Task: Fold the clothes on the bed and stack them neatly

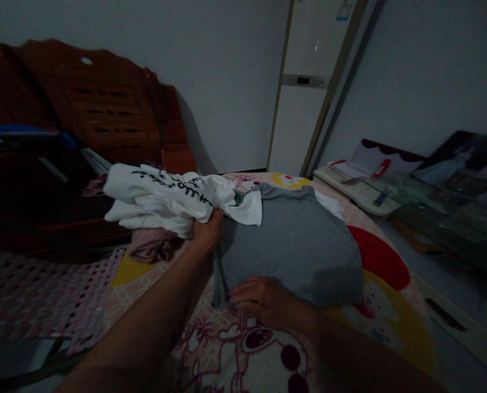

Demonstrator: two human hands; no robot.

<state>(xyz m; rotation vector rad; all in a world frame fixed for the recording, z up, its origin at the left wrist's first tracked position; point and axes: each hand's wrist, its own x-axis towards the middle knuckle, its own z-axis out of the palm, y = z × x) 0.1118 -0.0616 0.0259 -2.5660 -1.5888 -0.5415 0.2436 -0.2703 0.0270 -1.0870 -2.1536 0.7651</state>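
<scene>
A grey T-shirt (292,245) with white sleeves lies spread on a patterned cloth, its neck end away from me. At its left edge, just below the near sleeve, my left hand (208,230) is closed on the fabric; its fingertips are partly hidden. My right hand (262,299) rests on the lower left corner near the hem, fingers stretched out and lying flat. Beside my left hand is a pile of folded white clothes (157,194) with black lettering on top. A folded pinkish-brown garment (151,244) sits under the pile.
The patterned cloth (243,360) covers a rounded surface. A carved wooden chair (104,103) stands behind at left, and a woven pink-and-white seat (51,295) is nearer. At right, a glass-topped stand (440,207) holds papers and photos. A tall white cabinet-like unit (301,120) stands at the wall.
</scene>
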